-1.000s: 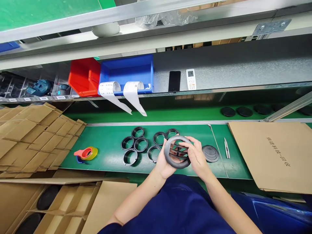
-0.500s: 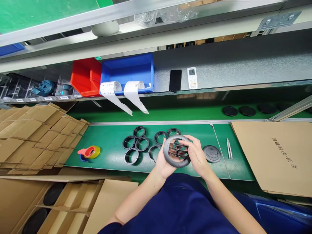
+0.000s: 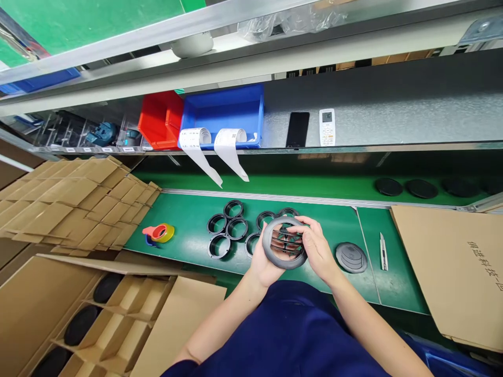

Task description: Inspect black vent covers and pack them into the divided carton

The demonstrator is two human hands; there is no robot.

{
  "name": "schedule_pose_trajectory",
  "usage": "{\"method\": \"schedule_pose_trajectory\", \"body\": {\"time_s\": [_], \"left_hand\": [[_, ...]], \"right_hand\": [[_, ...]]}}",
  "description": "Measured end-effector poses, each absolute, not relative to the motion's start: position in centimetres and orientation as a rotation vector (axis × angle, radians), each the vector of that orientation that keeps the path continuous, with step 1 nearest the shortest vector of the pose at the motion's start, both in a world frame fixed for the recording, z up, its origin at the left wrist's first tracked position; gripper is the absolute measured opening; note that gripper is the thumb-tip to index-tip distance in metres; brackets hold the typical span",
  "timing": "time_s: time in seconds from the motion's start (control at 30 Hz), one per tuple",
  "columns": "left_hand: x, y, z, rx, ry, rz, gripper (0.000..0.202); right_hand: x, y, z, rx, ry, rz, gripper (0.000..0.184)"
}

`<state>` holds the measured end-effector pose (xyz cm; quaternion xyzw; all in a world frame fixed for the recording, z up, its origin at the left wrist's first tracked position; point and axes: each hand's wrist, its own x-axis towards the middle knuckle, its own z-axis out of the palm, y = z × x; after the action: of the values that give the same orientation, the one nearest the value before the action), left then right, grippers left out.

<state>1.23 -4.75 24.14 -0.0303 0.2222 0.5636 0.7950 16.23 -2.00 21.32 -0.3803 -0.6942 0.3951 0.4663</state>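
A round grey-black air vent (image 3: 288, 263) with thin slats across its opening is held in front of my body. My left hand (image 3: 261, 264) grips its left side and underside, while my right hand (image 3: 317, 250) holds the upper right edge, with fingers over the slats. Behind and left of it, several black rings (image 3: 237, 239) lie in groups on the green bench, some partly hidden by my hands. To the right of my right hand rests a closed round vent (image 3: 351, 257) with curved ridges.
A utility knife (image 3: 383, 252) and flat cardboard (image 3: 448, 262) lie at right. Yellow tape (image 3: 168, 233) sits at left beside stacked cardboard dividers (image 3: 78, 199). A divided carton (image 3: 157, 298) stands lower left. The shelf holds a blue bin (image 3: 223, 107), red bin (image 3: 161, 120), phone (image 3: 297, 129) and remote (image 3: 327, 127).
My view has turned a little to the left, so the bench and shelf appear further right and more of the carton shows. Both hands keep their hold on the air vent.
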Motion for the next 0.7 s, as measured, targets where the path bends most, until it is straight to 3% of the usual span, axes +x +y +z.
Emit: {"method": "schedule_pose_trajectory", "body": {"time_s": [0.27,0.7], "left_hand": [[1.0,-5.7,24.4,-0.084,0.519,1.334,0.042],[1.4,-7.1,25.1,-0.167,0.479,1.47,0.055]], "right_hand": [[15.4,-0.6,20.9,-0.832,-1.779,1.078,0.05],[15.1,0.6,20.6,-0.619,-1.865,1.192,0.05]]}}
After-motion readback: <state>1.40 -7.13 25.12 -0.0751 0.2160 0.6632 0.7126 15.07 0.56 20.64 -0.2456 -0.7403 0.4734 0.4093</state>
